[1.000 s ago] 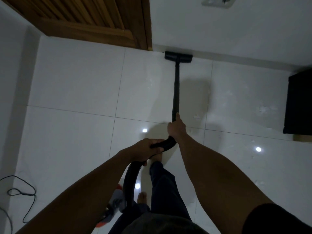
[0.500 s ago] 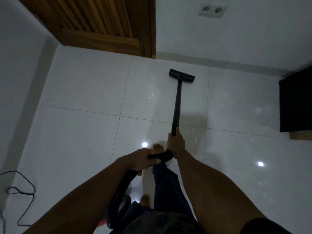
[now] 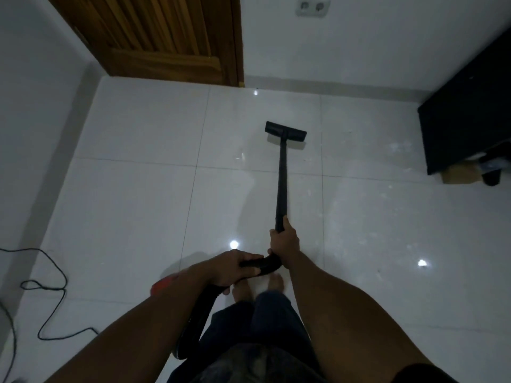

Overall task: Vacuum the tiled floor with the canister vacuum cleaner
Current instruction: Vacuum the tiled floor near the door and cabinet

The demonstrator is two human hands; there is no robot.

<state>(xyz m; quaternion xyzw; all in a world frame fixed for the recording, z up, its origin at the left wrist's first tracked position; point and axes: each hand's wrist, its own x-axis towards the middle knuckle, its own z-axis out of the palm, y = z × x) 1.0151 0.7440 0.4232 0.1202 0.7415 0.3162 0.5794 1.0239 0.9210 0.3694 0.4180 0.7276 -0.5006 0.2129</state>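
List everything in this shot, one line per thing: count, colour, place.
floor nozzle: one, black, flat on the tiles, short of the far wall
wand: one, black, from the nozzle back to the hands
hose: one, black, curving down past the left leg
canister: one, red part showing, mostly hidden behind the left forearm
tiled floor: one, glossy white, throughout
door: one, brown wood, far left
wall socket: one double, white, far wall
cable: one, black, loose at left
cabinet: one, black, right
box: one, tan, beneath the cabinet
feet: two, bare, below the hands
left hand: grips the hose's curved end
right hand: grips the wand's near end
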